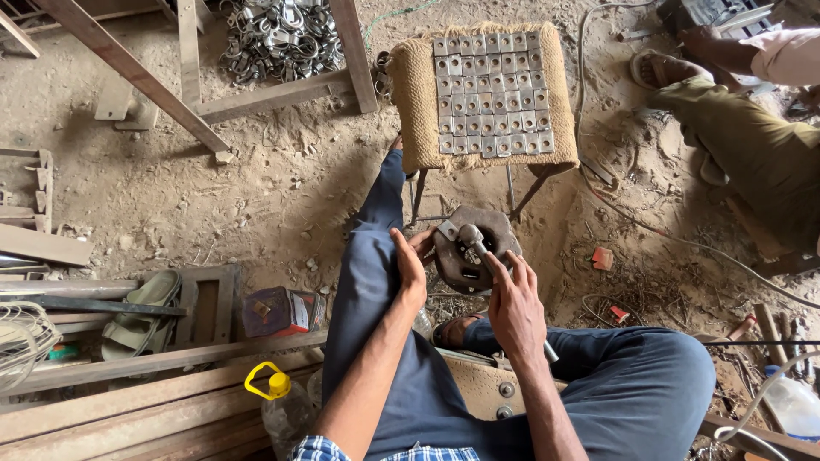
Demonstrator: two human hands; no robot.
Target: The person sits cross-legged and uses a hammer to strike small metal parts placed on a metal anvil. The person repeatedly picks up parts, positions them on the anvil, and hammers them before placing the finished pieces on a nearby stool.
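Two bare hands meet over a dark, rounded metal block (465,256) that sits on the sandy ground between the person's blue-trousered legs, seen from the head camera. The left hand (412,265) stands edge-on at the block's left side, fingers straight and pressed together; its fingertips reach a small square metal plate (448,229) lying on the block's upper left corner, though whether they pinch it or only steady it cannot be told. The right hand (515,309) is curled around the handle of a hammer (471,236), index finger stretched along the shaft, and the grey hammer head rests on the block just beside the plate.

Just beyond the block stands a stool (418,94) covered in woven jute, its thin metal legs straddling the block's far edge. On its seat lie rows of square metal plates (491,94), set edge to edge in a neat grid. Further back on the left, a heap of bent metal clamps (278,34) lies between wooden frame legs. Near the left knee are a red tin (282,312) and a clear plastic bottle with a yellow cap (282,401). At the upper right, another person's leg in olive trousers (752,145) crosses the ground.
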